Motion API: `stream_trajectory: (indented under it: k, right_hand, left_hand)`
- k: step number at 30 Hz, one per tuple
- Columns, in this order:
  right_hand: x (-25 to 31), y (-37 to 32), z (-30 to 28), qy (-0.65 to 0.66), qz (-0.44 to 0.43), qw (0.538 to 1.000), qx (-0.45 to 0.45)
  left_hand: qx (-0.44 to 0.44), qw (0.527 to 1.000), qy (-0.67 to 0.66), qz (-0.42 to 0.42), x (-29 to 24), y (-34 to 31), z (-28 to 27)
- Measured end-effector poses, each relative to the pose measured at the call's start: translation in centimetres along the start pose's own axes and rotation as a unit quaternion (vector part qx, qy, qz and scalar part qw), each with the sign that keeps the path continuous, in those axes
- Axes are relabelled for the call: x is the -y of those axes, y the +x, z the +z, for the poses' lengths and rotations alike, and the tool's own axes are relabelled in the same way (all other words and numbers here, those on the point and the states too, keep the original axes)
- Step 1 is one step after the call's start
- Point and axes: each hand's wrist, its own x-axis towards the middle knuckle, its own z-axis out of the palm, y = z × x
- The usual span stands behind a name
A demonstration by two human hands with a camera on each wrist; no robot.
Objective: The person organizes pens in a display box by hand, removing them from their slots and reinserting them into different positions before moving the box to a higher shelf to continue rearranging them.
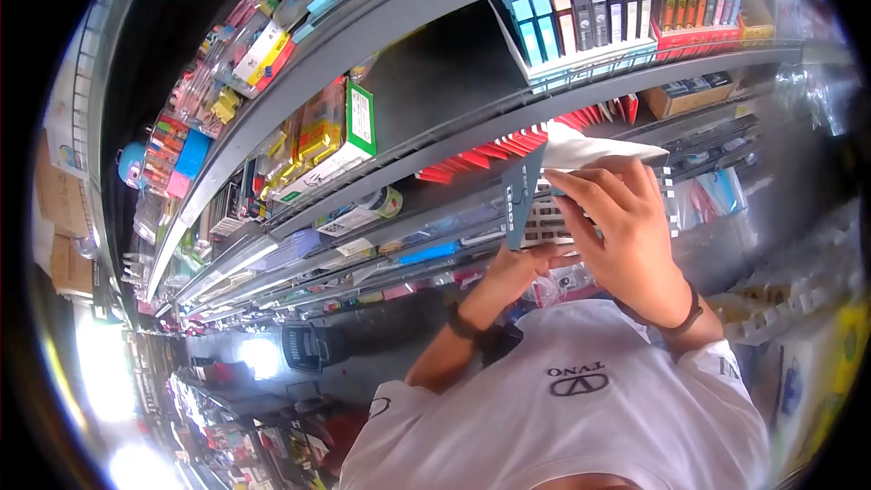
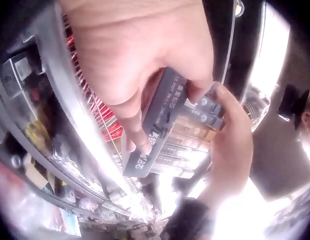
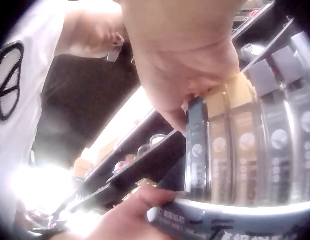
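A display box [image 1: 519,204] with a dark teal end panel and lettering is held in front of the white shirt. My left hand [image 1: 515,274] grips it from underneath, with the thumb along the near edge; up close in the left wrist view, the left hand [image 2: 145,55] wraps the dark panel [image 2: 162,120]. Slim clear cases [image 3: 245,155] with yellow, grey and dark tops stand in a row inside. My right hand [image 1: 626,218] reaches over the box, its fingers curled down. In the right wrist view, that hand pinches the dark slim case [image 3: 197,150] at the row's end.
Ahead is a shelf holding a white tray [image 1: 590,54] of blue, peach and grey slim boxes, beside a red tray [image 1: 699,41]. Red packets [image 1: 481,156] line a lower shelf. A green-edged carton [image 1: 361,118] stands further left. A dark chair [image 1: 304,347] is on the floor.
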Motion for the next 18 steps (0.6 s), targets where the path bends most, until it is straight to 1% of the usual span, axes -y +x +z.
stream_trajectory:
  k: [3,6,7,11,13,16,18]
  right_hand:
    - [0.2,0.1,0.7,0.008,-0.007,1.000,0.016]
    - [1.0,0.5,0.6,-0.002,-0.003,1.000,-0.016]
    - [1.4,0.8,0.6,-0.015,-0.003,0.999,-0.037]
    - [2.5,1.4,-0.2,0.055,-0.020,0.996,-0.069]
    - [2.8,1.2,-0.8,0.096,-0.023,0.993,-0.068]
    - [3.3,0.5,-1.4,0.129,-0.035,0.990,-0.041]
    - [3.2,0.1,-0.8,0.135,-0.043,0.989,-0.044]
  left_hand:
    - [0.012,0.999,-0.016,0.034,0.6,-0.5,-1.5]
    - [0.009,0.998,-0.048,0.028,-0.2,-1.4,-2.0]
    - [-0.014,0.997,-0.074,0.009,-0.3,-1.5,-2.3]
    - [0.000,0.994,-0.104,0.038,-0.5,-2.3,-2.9]
    - [0.005,0.994,-0.106,0.038,-1.1,-2.8,-2.8]
    - [-0.002,0.994,-0.098,0.051,-1.1,-2.9,-3.1]
    - [0.015,0.994,-0.088,0.062,-1.2,-2.8,-3.2]
